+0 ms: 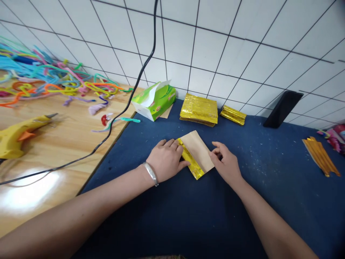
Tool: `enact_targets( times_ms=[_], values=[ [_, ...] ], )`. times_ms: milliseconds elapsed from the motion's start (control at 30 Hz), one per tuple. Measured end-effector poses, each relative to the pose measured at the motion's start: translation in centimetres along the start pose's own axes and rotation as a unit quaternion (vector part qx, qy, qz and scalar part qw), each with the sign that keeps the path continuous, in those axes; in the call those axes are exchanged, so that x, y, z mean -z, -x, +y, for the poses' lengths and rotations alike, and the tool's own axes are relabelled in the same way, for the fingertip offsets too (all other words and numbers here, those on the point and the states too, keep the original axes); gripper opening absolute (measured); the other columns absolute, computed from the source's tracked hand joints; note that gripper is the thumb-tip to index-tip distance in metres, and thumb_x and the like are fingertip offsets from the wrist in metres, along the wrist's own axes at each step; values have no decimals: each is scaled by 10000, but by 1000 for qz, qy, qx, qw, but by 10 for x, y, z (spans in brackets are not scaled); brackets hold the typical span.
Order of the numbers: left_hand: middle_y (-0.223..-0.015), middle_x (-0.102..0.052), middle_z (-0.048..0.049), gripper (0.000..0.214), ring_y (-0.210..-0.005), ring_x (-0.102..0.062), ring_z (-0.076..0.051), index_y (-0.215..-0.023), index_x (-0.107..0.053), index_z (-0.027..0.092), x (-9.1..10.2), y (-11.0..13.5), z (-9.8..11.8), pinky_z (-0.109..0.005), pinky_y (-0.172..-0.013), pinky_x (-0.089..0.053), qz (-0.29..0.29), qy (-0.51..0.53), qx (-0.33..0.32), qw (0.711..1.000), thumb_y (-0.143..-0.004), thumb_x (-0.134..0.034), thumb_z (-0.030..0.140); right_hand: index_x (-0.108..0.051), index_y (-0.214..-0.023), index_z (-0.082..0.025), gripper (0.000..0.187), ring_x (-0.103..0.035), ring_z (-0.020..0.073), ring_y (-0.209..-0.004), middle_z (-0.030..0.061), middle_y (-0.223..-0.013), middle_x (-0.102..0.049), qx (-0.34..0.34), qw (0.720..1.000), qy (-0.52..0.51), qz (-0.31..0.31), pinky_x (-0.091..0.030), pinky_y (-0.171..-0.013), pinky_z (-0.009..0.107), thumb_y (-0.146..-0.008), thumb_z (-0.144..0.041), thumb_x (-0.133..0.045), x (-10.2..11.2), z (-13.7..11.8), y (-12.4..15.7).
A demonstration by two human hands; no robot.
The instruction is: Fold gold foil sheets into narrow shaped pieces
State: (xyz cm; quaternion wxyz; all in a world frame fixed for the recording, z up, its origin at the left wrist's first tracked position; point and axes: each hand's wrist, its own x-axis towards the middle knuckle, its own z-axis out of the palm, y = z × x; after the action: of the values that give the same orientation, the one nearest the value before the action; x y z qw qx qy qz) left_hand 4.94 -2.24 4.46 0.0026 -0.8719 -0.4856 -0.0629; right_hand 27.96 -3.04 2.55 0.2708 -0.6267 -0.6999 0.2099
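a bare left hand (167,158), wearing a silver metal bangle (151,173), is lying palm down with its fingers lightly bent and close together, its fingertips and thumb resting on the left edge of a rectangular tan paper sheet (198,147) without gripping it. a shiny gold foil strip (194,166) is running along that left side. a bare right hand (228,165) is curling its fingers partway, its thumb at the sheet's right edge; whether it is pinching the paper, i cannot tell. the sheet is lying tilted on a dark blue mat (172,216), between the two hands.

farther off, a thick stack of gold foil sheets (198,108) is standing near a white tiled wall (210,54), with a small pleated gold piece (233,115) just to its right and a green tissue packet (157,102) to its left. on the far right, a flat black device (283,109) is leaning against the wall, and a pleated copper-gold strip (321,156) is lying nearer. on the left, a yellow glue gun (24,135) and tangled multicoloured fuzzy stems (61,77) are resting on a pale wooden tabletop (78,118).
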Motion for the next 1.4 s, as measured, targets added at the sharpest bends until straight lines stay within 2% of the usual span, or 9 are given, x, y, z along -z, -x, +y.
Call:
enact_targets(
  times_ms=[300,567,700,900,1033,1133,1200,1300,1400],
  values=[
    [-1358,-412,-203,781,-1293,-334,-319,-1222,-461,99,-9,0,-10,-453,-1054,-224,-48,5,-20,999,-710,-488,688,-501,-1254,-256,418,-570,127,-688,8,-887,-640,38,994,-62,-81,-469,-658,271,-847,-344,-465,2,-10,5],
    [-1397,-362,-192,837,-1328,-271,-304,-1248,-446,97,-12,-4,-19,-445,-1084,-162,-61,27,-51,996,-682,-498,711,-701,-915,-216,272,-641,181,-851,31,-930,-701,25,981,-138,-132,-488,-743,305,-845,-375,-491,9,-15,4],
    [-1402,-368,-159,769,-1338,-252,-295,-1278,-441,139,-4,-5,-17,-461,-1091,-140,-40,26,-63,997,-712,-534,650,-708,-904,-211,278,-647,188,-828,25,-901,-708,8,982,-142,-122,-493,-700,296,-837,-392,-509,8,-17,6],
    [-1372,-427,-106,502,-1303,-326,-267,-1210,-510,173,8,-3,-10,-449,-1083,-186,-10,31,-82,996,-786,-580,432,-681,-1001,-234,266,-627,193,-954,22,-1017,-689,2,976,-188,-106,-488,-834,338,-840,-355,-508,5,-19,10],
    [-1316,-496,-74,350,-1254,-404,-235,-1160,-546,195,8,-3,-9,-426,-1063,-236,-18,48,-100,994,-829,-533,310,-579,-1179,-244,370,-645,176,-838,14,-976,-686,3,952,-210,-222,-522,-731,322,-817,-253,-502,9,-27,16],
    [-1255,-548,-75,320,-1207,-458,-225,-1158,-552,197,5,-2,-8,-417,-1040,-269,-36,56,-108,992,-859,-468,274,-461,-1289,-250,522,-637,151,-815,5,-972,-669,49,925,-231,-297,-523,-724,297,-778,-144,-465,13,-29,17],
    [-1246,-551,-93,343,-1201,-463,-234,-1173,-545,186,3,-1,-6,-423,-1032,-277,-45,56,-107,992,-860,-457,297,-436,-1300,-254,579,-624,148,-866,12,-1020,-648,87,942,-197,-258,-512,-778,307,-745,-89,-431,13,-26,15],
    [-1270,-527,-116,402,-1221,-439,-251,-1210,-519,175,2,1,-4,-434,-1035,-269,-50,50,-106,992,-847,-468,339,-475,-1263,-256,600,-570,175,-1006,39,-1139,-590,133,984,-59,-100,-467,-885,365,-706,-46,-398,8,-13,8],
    [-1290,-512,-110,417,-1247,-409,-251,-1237,-500,182,2,2,-3,-434,-1039,-264,-50,44,-107,992,-854,-456,340,-542,-1201,-236,542,-515,206,-1055,69,-1094,-569,165,984,67,-2,-438,-910,402,-709,-36,-433,3,-3,2]
  ],
)
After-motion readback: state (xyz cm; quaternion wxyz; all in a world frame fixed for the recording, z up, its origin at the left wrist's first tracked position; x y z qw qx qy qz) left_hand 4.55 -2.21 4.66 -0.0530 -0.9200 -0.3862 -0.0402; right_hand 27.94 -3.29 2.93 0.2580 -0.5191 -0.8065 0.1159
